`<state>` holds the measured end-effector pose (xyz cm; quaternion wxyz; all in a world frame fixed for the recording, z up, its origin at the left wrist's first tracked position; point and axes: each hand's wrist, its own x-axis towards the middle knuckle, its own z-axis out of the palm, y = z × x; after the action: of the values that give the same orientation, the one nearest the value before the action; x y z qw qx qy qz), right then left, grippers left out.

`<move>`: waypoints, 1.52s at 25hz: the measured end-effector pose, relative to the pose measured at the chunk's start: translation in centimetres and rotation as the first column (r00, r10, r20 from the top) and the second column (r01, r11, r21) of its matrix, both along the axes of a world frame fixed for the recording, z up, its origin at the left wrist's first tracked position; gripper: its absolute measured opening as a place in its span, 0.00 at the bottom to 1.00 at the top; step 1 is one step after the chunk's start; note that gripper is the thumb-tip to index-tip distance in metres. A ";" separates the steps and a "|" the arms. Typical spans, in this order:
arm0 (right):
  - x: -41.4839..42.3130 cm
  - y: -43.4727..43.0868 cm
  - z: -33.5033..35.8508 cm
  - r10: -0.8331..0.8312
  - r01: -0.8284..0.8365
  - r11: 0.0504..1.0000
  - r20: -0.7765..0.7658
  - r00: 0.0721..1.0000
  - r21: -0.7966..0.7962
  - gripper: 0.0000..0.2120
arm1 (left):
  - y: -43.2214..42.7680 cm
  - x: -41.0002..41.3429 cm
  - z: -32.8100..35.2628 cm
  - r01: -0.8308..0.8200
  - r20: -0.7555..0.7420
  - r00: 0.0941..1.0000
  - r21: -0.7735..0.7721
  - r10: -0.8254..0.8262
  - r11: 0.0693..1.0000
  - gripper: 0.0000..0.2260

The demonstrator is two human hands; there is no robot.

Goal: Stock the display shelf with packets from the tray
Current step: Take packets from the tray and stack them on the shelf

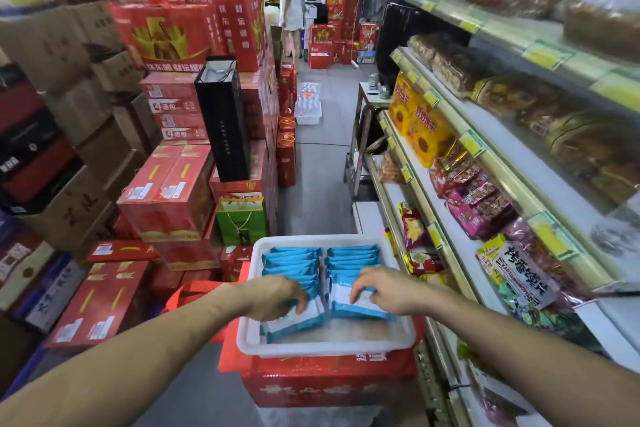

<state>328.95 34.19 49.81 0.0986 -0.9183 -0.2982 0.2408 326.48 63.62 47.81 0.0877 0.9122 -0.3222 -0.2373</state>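
Note:
A white plastic tray rests on a red carton in front of me. It holds two rows of blue-and-white packets, standing on edge and leaning back. My left hand grips the nearest packets of the left row, fingers curled over their tops. In the right row, my right hand pinches the top edge of the front packet. The display shelf runs along the right, several tiers high, stocked with snack bags.
Stacks of red cartons and brown boxes fill the left side. A red carton supports the tray. The narrow aisle floor runs ahead, where a person stands at the far end beside more red boxes.

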 end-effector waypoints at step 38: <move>-34.1 -40.1 39.5 -0.643 0.909 0.414 0.724 0.248 0.057 0.08 | -44.5 5.5 46.9 0.818 0.478 0.567 -0.419 -0.671 0.393 0.17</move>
<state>294.84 -5.87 89.28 -0.0816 -0.9569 0.2485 -0.1260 331.95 19.10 94.70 0.2173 0.6085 -0.7627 -0.0275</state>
